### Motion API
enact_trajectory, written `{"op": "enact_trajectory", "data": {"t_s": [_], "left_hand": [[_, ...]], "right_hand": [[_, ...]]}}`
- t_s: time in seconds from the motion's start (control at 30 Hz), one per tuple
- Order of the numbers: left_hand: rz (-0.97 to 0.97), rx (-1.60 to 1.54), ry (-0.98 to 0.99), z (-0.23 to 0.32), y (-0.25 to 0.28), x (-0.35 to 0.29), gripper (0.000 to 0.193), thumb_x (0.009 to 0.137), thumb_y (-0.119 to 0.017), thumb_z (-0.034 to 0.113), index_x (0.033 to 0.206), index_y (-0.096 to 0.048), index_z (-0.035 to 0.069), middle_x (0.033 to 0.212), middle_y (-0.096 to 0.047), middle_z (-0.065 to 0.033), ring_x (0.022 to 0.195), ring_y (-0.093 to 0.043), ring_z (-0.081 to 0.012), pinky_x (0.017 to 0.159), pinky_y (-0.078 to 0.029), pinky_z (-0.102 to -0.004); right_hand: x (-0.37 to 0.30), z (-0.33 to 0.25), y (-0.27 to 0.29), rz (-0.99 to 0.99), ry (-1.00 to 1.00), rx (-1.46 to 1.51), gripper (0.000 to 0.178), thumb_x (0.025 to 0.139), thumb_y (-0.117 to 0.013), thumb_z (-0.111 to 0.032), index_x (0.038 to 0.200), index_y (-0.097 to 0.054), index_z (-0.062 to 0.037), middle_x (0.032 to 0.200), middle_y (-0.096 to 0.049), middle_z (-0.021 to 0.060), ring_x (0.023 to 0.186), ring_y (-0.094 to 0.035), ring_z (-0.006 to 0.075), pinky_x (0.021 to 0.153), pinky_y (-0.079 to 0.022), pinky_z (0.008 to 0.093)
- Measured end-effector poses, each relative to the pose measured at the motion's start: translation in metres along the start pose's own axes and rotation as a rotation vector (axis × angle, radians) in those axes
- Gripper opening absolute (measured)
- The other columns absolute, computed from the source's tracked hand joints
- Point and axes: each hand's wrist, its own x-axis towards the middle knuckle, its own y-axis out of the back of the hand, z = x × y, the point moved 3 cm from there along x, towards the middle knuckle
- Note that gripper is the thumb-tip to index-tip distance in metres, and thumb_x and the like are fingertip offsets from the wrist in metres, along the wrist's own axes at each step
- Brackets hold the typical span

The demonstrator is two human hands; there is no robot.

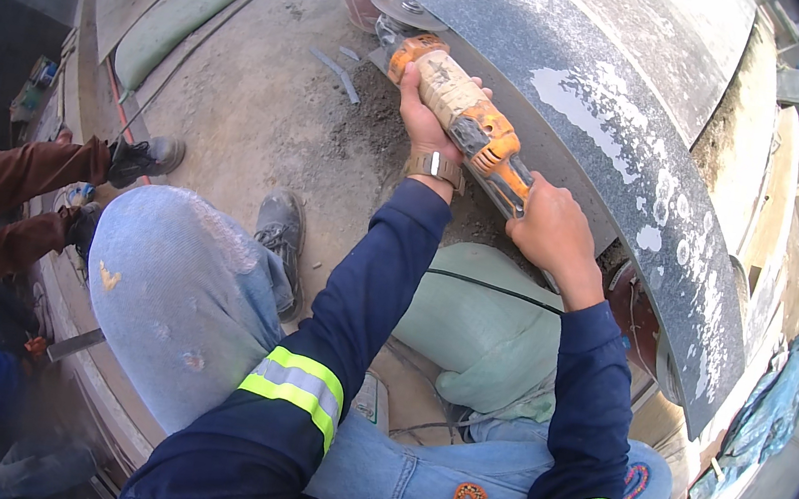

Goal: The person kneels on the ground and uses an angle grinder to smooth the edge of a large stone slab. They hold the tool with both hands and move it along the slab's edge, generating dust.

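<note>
From the head view, I see an orange angle grinder [452, 93] at upper centre of the frame. The left hand [423, 123] is curled under its taped body; the right hand [555, 234] is closed round its rear grip. Its cutting disc [408, 8] sits by the curved grey slab's [623, 163] edge; whether they touch, I can't tell.

The left hand [423, 130] cups the grinder [452, 95] near its front, thumb on one side, fingertips on the other. The right hand [555, 232] wraps its rear end. The left forearm [371, 271] and right forearm [592, 396] both reach up to the grinder. The bent left knee [156, 258] sits left of it.
</note>
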Motion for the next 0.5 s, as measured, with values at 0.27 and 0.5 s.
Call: {"op": "enact_trajectory", "data": {"t_s": [0.27,0.5], "left_hand": [[-0.019,-0.081,0.042,-0.008,0.001,-0.005,0.071,0.089,-0.050,0.074,0.117,-0.053,0.008,0.094,-0.064,-0.0196,0.083,-0.068,-0.0356,0.068,-0.058,-0.0511],[0.034,-0.028,-0.008,-0.016,-0.004,-0.014,0.072,0.088,-0.049,0.074,0.114,-0.054,0.008,0.089,-0.065,-0.0189,0.077,-0.068,-0.0348,0.063,-0.059,-0.0470]], "right_hand": [[-0.007,0.003,0.001,-0.024,-0.020,0.000,0.044,0.078,-0.067,-0.010,0.120,-0.063,-0.0006,0.100,-0.072,0.0249,0.096,-0.070,0.0426,0.085,-0.057,0.0512],[-0.015,0.012,0.001,-0.015,-0.020,-0.016,0.043,0.078,-0.067,-0.011,0.120,-0.062,-0.0007,0.099,-0.072,0.0253,0.096,-0.070,0.0431,0.085,-0.057,0.0515]]}}
